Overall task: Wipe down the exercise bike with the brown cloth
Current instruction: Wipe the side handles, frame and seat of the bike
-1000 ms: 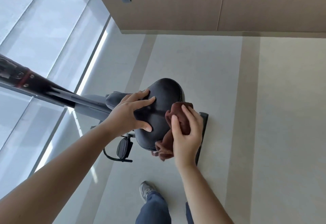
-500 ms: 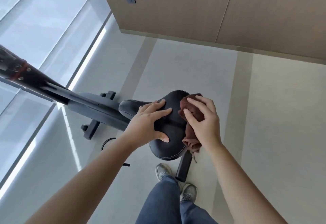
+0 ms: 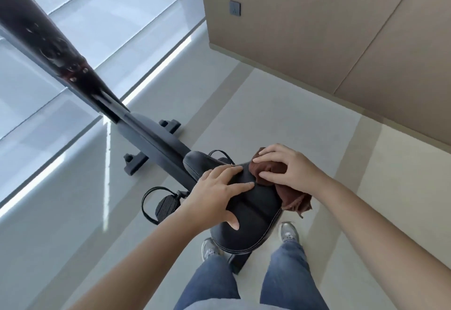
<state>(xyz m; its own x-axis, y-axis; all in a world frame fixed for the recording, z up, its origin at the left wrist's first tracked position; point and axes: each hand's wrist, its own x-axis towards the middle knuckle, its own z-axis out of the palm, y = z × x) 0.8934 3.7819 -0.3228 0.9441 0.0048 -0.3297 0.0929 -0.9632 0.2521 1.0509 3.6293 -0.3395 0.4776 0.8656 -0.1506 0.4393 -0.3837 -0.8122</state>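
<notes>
Brown cloth (image 3: 271, 172) bunched under right hand (image 3: 290, 165), draping off saddle (image 3: 253, 212).

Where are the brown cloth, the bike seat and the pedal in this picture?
brown cloth (image 3: 294, 196), head view, on the bunched part hanging off the seat's right edge.
bike seat (image 3: 253, 214), head view, on its wide black top.
pedal (image 3: 167, 206), head view, on its textured platform.

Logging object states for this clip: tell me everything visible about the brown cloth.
The brown cloth is a soft, towel-like rag, bunched and creased rather than folded. It lies on the right side of the black bike saddle, with its lower part hanging over the saddle's right edge and a loose corner dangling. The right hand presses it against the saddle, fingers spread over it. The left hand rests on the saddle beside it, apparently just clear of it.
</notes>
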